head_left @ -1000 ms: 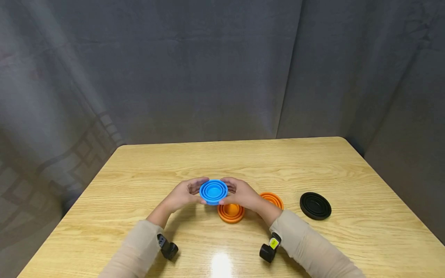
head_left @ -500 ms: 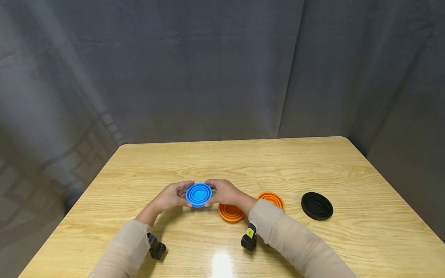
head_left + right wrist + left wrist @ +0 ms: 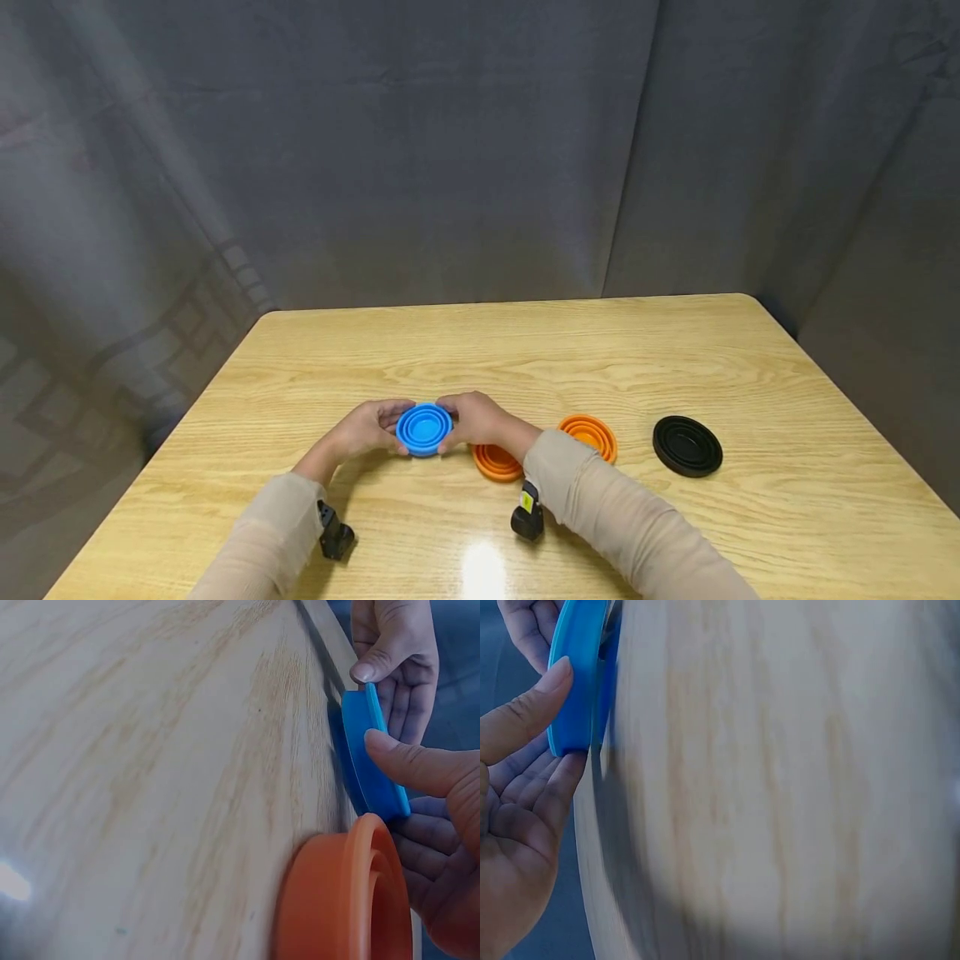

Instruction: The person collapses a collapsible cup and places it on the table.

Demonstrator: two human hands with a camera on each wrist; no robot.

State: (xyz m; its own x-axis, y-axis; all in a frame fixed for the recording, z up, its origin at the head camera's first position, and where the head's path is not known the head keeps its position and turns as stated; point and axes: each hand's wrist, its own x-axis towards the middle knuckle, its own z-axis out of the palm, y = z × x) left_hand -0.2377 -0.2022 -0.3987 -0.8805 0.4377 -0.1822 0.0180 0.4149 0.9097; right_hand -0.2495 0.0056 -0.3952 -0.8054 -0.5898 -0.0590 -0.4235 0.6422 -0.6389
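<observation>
A blue collapsible bowl, folded flat into concentric rings, is close over the table left of centre in the head view. My left hand pinches its left side, thumb in front and fingers behind. On the opposite side my right hand grips the rim the same way. The left wrist view shows the thumb pressed on the blue wall. Just right of the blue bowl sits an orange collapsible bowl, partly hidden beneath my right wrist; in the right wrist view its orange wall stands near my right fingers.
A second orange collapsible bowl lies behind my right forearm, which covers its lower edge. Farther right is a black one, folded flat. All are on a wooden table backed by a grey curtain.
Both hands have carried the blue bowl to the left and lowered it toward the table, away from the near orange bowl. The orange and black bowls have stayed in place.
</observation>
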